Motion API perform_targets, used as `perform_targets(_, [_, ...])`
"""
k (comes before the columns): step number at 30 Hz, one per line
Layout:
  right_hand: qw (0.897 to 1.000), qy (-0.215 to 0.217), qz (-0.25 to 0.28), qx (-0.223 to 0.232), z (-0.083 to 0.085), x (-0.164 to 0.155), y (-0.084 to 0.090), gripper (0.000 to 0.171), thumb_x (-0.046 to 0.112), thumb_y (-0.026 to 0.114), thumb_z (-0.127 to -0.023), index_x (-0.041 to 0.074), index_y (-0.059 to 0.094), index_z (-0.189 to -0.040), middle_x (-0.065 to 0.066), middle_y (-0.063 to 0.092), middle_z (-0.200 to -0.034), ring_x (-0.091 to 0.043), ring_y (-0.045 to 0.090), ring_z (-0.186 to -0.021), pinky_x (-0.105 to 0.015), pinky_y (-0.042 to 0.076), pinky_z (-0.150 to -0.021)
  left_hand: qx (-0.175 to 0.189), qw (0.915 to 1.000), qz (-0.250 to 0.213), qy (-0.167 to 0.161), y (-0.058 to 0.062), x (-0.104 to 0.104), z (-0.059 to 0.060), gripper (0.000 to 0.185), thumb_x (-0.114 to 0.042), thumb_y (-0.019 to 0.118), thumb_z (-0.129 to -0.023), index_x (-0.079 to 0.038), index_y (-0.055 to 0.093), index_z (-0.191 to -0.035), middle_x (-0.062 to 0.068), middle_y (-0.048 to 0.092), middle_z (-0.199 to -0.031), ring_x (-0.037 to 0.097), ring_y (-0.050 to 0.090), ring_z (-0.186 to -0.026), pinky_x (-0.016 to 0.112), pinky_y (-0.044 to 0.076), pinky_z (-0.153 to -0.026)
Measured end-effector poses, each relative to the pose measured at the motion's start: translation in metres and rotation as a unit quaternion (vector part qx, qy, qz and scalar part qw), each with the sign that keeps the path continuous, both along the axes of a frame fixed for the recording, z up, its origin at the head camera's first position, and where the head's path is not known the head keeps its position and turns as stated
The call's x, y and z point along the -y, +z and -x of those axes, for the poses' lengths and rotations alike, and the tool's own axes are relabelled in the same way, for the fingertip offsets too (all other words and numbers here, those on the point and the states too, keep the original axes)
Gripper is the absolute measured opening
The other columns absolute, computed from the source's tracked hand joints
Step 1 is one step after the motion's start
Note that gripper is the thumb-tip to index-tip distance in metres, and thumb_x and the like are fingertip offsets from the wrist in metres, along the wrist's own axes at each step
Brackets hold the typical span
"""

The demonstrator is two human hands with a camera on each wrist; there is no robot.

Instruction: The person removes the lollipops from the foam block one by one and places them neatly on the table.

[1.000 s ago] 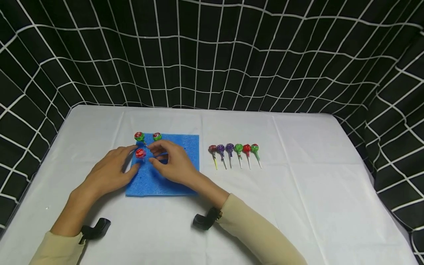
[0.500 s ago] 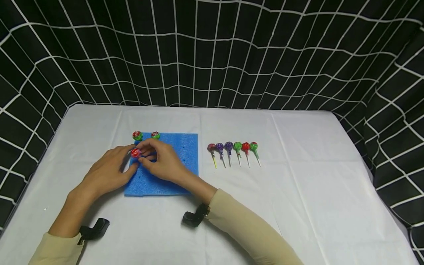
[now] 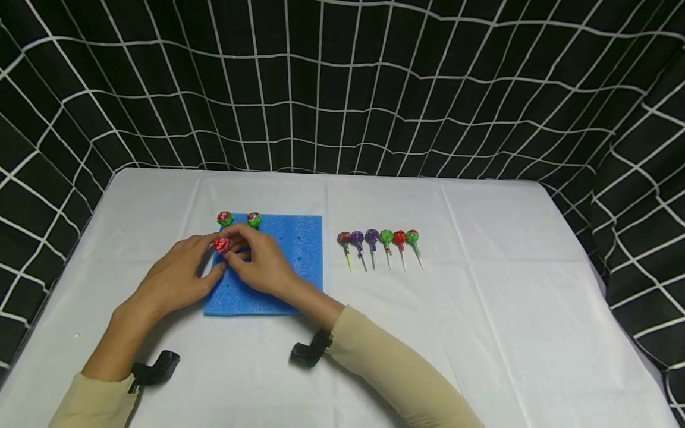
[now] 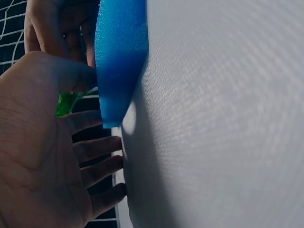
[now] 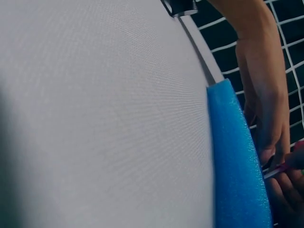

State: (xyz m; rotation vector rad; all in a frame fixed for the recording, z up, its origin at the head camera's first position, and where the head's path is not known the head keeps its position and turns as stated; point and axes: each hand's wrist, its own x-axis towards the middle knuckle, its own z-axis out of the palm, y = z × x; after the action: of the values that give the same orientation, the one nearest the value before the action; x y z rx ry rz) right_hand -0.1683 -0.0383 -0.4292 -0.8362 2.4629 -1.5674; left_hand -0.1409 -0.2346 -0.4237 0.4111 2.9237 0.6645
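Observation:
In the head view my right hand pinches a red-wrapped lollipop over the left side of a blue foam block. The right wrist view shows its white stick slanting down to the foam's top face. My left hand lies at the foam's left edge, thumb and index finger touching it, the other fingers spread toward the table. Two lollipops with red-and-green wrappers, a left one and a right one, stand along the foam's back edge.
Right of the foam, several lollipops lie in a row on the white-covered table, among them a purple one and a red one. A black net-patterned curtain surrounds the back and sides.
My right hand has moved left, its fingertips closing in at the red lollipop, whose head has shifted slightly left. My left hand has stayed at the foam's edge.

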Motion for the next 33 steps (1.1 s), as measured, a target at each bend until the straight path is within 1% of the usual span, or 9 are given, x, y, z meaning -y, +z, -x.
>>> perform_targets(6, [1.000,0.003,0.009,-0.003,-0.001,-0.002,-0.001,0.033,-0.001,0.064,-0.101,0.004,0.063,-0.133,-0.016,0.075,-0.119,-0.024,0.074,-0.108,-0.013,0.058,-0.091,0.000,1.0000,-0.003,0.000,0.000,-0.002,-0.001,0.066,-0.036,0.059,-0.104,-0.003,0.043,-0.159,0.025,0.051,-0.158,0.049,0.044,-0.149,0.069,0.039,-0.119])
perform_targets(12, [1.000,-0.006,0.013,-0.006,-0.004,-0.006,-0.002,0.033,-0.001,0.064,-0.101,0.004,0.063,-0.133,-0.016,0.074,-0.119,-0.025,0.073,-0.107,-0.014,0.058,-0.091,0.001,1.0000,-0.007,-0.003,0.000,-0.006,0.000,0.065,-0.036,0.059,-0.104,-0.005,0.043,-0.160,0.024,0.050,-0.159,0.048,0.043,-0.149,0.069,0.039,-0.120])
perform_targets(17, [0.999,-0.010,0.021,-0.022,-0.005,-0.005,-0.001,0.032,0.000,0.065,-0.101,0.003,0.063,-0.132,-0.016,0.074,-0.119,-0.026,0.073,-0.108,-0.015,0.059,-0.090,-0.001,1.0000,-0.005,-0.003,0.001,-0.006,0.000,0.066,-0.036,0.059,-0.104,-0.004,0.042,-0.160,0.025,0.050,-0.159,0.049,0.043,-0.149,0.069,0.038,-0.120])
perform_targets(24, [0.998,-0.016,0.040,-0.050,-0.009,-0.004,0.003,0.031,-0.001,0.066,-0.100,0.001,0.062,-0.131,-0.016,0.073,-0.119,-0.025,0.073,-0.109,-0.018,0.060,-0.093,-0.009,0.9999,-0.006,-0.006,0.000,-0.003,0.000,0.065,-0.036,0.059,-0.104,-0.005,0.043,-0.159,0.025,0.051,-0.158,0.049,0.046,-0.148,0.068,0.040,-0.119])
perform_targets(29, [0.997,-0.015,0.051,-0.055,-0.011,-0.007,0.006,0.032,-0.001,0.066,-0.100,0.001,0.062,-0.131,-0.017,0.073,-0.116,-0.025,0.072,-0.105,-0.015,0.059,-0.089,-0.003,1.0000,-0.003,-0.003,0.000,-0.003,0.000,0.066,-0.036,0.059,-0.104,-0.004,0.042,-0.160,0.025,0.049,-0.160,0.049,0.044,-0.149,0.069,0.039,-0.120])
perform_targets(33, [0.997,-0.015,0.055,-0.052,-0.013,-0.013,0.009,0.033,0.000,0.067,-0.099,0.001,0.063,-0.132,-0.017,0.073,-0.114,-0.026,0.073,-0.104,-0.017,0.061,-0.087,0.000,1.0000,0.002,-0.002,0.000,-0.001,0.000,0.066,-0.036,0.058,-0.105,-0.003,0.042,-0.160,0.026,0.047,-0.161,0.050,0.042,-0.150,0.069,0.038,-0.121])
